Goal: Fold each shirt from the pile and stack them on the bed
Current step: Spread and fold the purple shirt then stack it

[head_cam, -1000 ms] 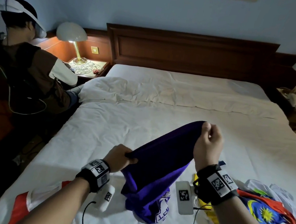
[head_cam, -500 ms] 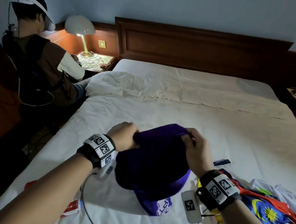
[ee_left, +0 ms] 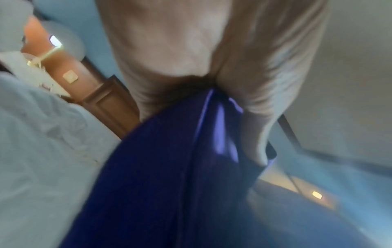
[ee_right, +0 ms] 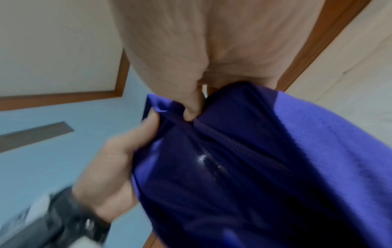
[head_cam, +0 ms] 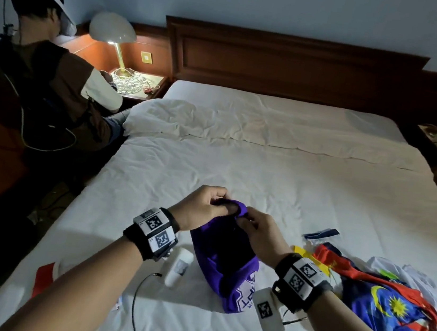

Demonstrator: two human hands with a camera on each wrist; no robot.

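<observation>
Both hands bunched close together on one purple shirt (head_cam: 223,257), held up off the bed (head_cam: 291,191) so the cloth hangs free and can be sorted out. Left hand (head_cam: 200,208) curled round a gathered edge at the top; right hand (head_cam: 259,236) just beside it, thumb and fingertips pinching the same edge along a ribbed seam, plain in the right wrist view. Likely a hunt for a hem or collar, meaning folding proper not yet begun. Below both wrists, the printed lower end of the shirt trailing onto the sheet, bearing part of the weight. Off to the right of the right hand, the pile (head_cam: 394,299) of bright shirts, within easy reach for the next pick. Beyond the fingers, open white sheet, a fair spot for laying flat. Left wrist view blurred, fingers there hard to read.
</observation>
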